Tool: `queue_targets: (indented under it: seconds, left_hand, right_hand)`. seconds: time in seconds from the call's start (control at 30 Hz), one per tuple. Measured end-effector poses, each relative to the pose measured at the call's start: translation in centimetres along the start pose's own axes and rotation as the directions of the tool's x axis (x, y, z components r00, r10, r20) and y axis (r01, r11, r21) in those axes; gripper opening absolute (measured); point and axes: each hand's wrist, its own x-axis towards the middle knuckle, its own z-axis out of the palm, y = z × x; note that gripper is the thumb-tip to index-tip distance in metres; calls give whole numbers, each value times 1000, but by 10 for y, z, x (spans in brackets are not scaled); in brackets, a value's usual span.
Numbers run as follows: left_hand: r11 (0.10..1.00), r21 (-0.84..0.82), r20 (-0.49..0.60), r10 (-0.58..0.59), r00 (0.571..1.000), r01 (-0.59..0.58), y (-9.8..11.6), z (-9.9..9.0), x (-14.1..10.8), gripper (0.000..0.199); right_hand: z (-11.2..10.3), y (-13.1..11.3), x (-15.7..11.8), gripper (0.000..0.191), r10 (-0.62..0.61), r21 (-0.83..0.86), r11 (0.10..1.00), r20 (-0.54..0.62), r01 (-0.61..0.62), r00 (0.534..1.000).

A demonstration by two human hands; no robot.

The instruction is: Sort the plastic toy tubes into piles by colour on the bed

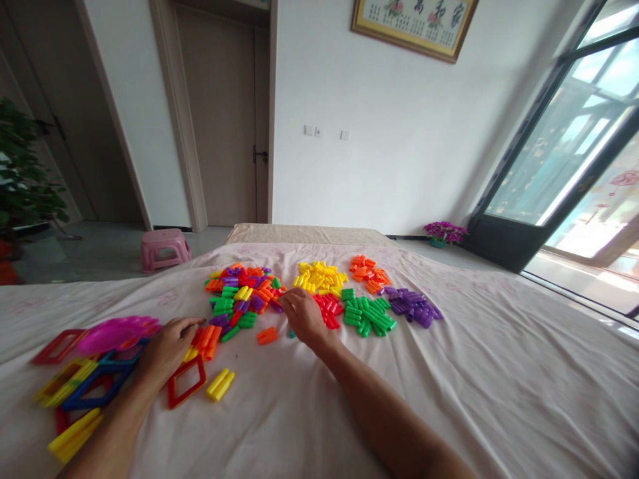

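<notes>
My left hand (168, 344) is at the left of the cloth, fingers loosely apart, beside some orange plastic blocks (208, 341). A red diamond-shaped frame (187, 382) and a pair of yellow blocks (220, 384) lie near it. My right hand (303, 315) reaches between a mixed pile of coloured blocks (244, 296) and a pile of red blocks (329, 310). Its fingers are bent together; what they hold, if anything, is hidden. A single orange block (267, 335) lies left of that hand. Sorted by colour are yellow (322, 276), orange (368, 274), green (369, 314) and purple (413, 306) piles.
A pink cloth (489, 372) with folds covers the surface. Left of my left forearm lie a magenta plastic piece (114, 334), a blue frame (97, 392), yellow frames (67, 381) and a red frame (60, 346). A pink stool (166, 250) stands on the floor beyond.
</notes>
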Motion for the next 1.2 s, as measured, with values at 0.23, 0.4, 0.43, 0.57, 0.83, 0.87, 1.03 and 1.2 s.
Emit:
queue_targets:
  seconds: [0.23,0.4,0.43,0.57,0.83,0.87,1.03,1.2]
  left_hand:
    - [1000,1,19,-9,1000,9,-4,2,2,38]
    - [1000,5,19,4,1000,-4,-4,1,3,38]
    - [1000,9,17,5,1000,-5,-4,1,2,38]
    - [1000,12,14,-1,1000,0,-2,0,1,38]
    - [1000,4,8,8,1000,-8,-2,1,1,40]
    - [1000,2,7,6,1000,-6,-2,1,1,40]
    - [1000,6,22,-5,1000,5,-3,1,1,40]
    - [1000,6,32,-15,999,15,-4,2,1,40]
  right_hand:
    - [-32,44,15,33,285,-91,951,-99,-294,953]
    - [-34,51,10,29,320,-123,937,-83,-328,944]
    - [-31,50,8,28,294,-121,946,-68,-300,954]
    - [-17,41,1,23,160,-128,979,10,-158,987]
    - [0,25,-4,22,58,-376,926,199,22,978]
    - [0,25,-4,23,67,-395,919,207,20,976]
    - [-4,22,-3,20,30,-328,944,144,19,989]
    - [-3,6,-6,18,-146,-112,980,157,165,977]
